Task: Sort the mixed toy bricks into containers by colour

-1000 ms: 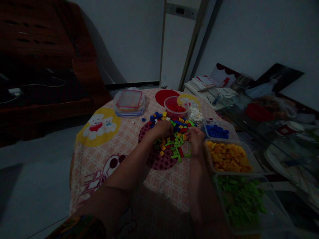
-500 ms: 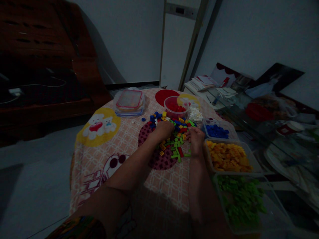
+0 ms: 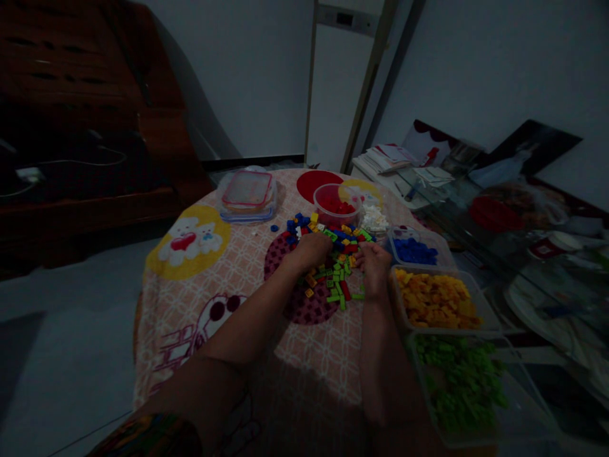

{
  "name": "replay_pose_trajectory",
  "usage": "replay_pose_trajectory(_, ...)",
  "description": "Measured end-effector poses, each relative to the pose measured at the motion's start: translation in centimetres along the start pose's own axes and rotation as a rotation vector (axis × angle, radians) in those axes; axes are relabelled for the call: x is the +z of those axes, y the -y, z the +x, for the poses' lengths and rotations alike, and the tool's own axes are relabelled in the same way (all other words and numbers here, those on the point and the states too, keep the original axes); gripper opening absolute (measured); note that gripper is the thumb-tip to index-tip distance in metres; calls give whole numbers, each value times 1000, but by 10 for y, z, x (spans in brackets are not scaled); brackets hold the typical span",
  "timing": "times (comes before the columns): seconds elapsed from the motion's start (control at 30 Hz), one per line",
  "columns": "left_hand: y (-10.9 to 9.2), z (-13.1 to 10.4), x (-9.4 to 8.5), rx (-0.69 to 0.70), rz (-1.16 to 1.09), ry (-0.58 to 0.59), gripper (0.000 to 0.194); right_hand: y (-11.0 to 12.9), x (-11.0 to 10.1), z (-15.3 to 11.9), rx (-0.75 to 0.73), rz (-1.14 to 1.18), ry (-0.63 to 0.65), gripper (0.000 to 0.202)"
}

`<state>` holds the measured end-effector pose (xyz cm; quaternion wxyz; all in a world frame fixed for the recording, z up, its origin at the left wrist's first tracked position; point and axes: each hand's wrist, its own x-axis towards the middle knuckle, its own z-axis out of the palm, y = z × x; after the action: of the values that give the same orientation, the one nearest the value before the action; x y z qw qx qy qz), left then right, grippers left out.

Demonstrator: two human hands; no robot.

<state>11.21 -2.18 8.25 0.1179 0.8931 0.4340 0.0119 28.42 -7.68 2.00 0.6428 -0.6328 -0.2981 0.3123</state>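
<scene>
Multicoloured brick pile (image 3: 335, 263) mid-counter (image 3: 228, 273), between both hands | left hand (image 3: 311, 247) curled, knuckles up, on pile's far-left edge; grip unclear | right hand (image 3: 374, 263) curled at right edge, contents hidden | both equally near.

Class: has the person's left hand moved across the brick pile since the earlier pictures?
No. The left hand rests on the mixed bricks, just below the red tub.
</scene>
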Motion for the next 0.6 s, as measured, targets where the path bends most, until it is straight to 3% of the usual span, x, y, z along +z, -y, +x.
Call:
replay_pose_trajectory(0.1,11,4,1,-9,-70,11,17,2,1,-1,6,3,-4,19)
replay_pose_trajectory(0.23,29,9,0,37,-428,-76,8,2,1,-2,-2,14,-1,19)
replay_pose_trajectory(0.33,36,14,2,7,-845,-186,2,1,1,-2,-10,18,4,20)
replay_pose_trajectory(0.47,36,23,9,-81,-1386,-404,15,0,1,-1,-6,1,1,21)
replay_pose_trajectory(0.6,33,31,16,-135,-1657,-538,22,0,2,-2,-6,-15,-9,22)
